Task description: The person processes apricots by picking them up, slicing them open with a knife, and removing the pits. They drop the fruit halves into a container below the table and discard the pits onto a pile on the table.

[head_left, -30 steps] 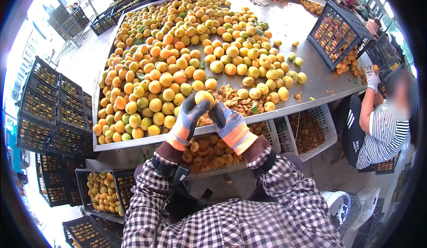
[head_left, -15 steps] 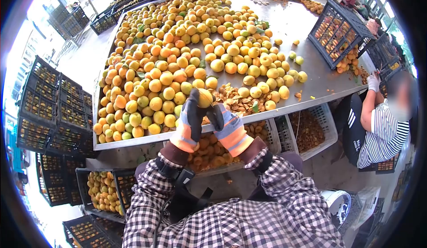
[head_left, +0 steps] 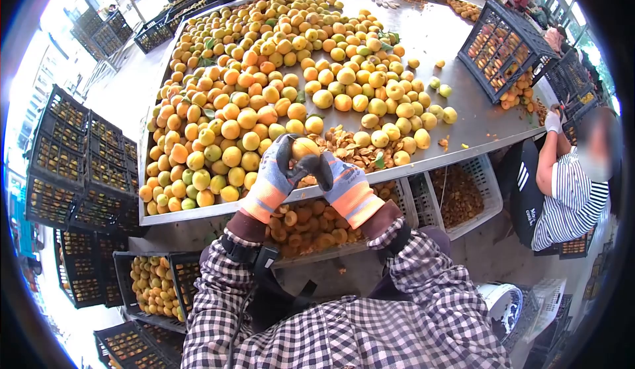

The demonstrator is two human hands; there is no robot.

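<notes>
My left hand (head_left: 280,172), in an orange and grey-blue glove with dark fingertips, is closed around a yellow-orange apricot (head_left: 305,147) above the table's near edge. My right hand (head_left: 341,182), gloved alike, has its fingers curled together just right of the fruit, close to the left thumb. Whatever its fingertips may hold is hidden. Beyond both hands lies a large heap of whole apricots (head_left: 231,129). A pile of brown pits and scraps (head_left: 347,147) sits on the table right behind the fruit. Below my hands, a crate holds apricot halves (head_left: 311,227).
The metal table (head_left: 456,127) has a raised rim. A black crate (head_left: 499,51) tips apricots out at the right. A white crate (head_left: 486,184) of pits stands below the edge. Stacked crates (head_left: 79,164) line the left. A co-worker in a striped shirt (head_left: 575,194) sits at the right.
Both hands have shifted slightly, the left one turning and moving left and lower. The apricot stays in the left hand, and the right fingers have come closer to it.
</notes>
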